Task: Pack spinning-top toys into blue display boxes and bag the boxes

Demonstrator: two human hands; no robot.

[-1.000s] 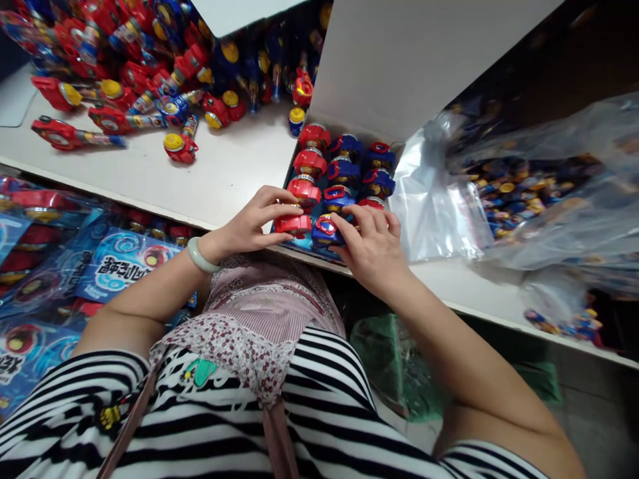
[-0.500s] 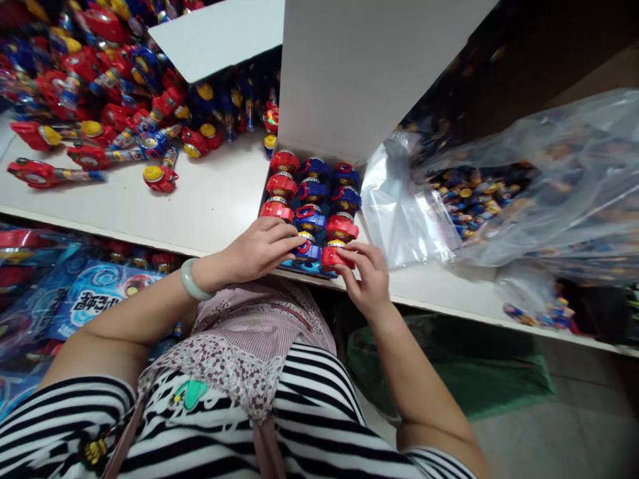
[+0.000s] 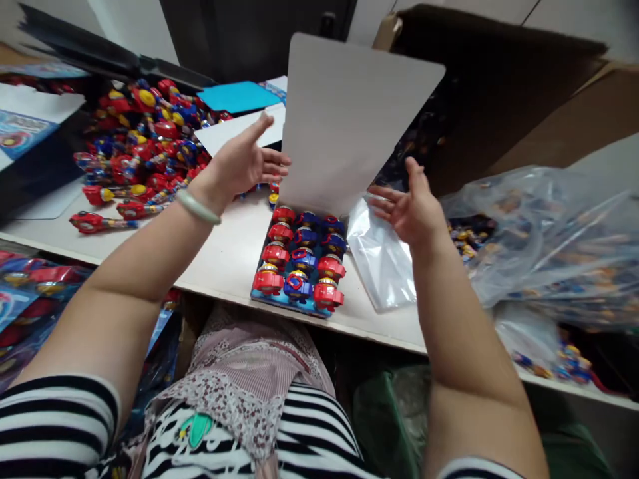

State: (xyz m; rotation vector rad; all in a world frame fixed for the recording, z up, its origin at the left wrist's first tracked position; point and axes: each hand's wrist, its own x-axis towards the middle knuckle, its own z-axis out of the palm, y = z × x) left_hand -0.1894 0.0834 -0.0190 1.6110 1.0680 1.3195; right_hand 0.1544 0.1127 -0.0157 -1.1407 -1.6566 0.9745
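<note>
An open display box stands at the table's front edge, its tall white lid raised at the back. Red toy watches and blue toy watches fill it in three columns. To the left of the lid, my left hand hovers with fingers spread, holding nothing. My right hand is raised on the lid's other side, palm inward and fingers apart, likewise without anything in it. Beneath my right hand lie clear plastic bags.
A heap of red and blue toys covers the table's left rear. On the right, a large clear bag holds many small figures. A big cardboard box stands behind it. Packaged toys lie below the table at left.
Both hands have lifted off the toy watches in the box and moved up and apart to either side of the lid. The camera view has tilted up, showing more of the background.
</note>
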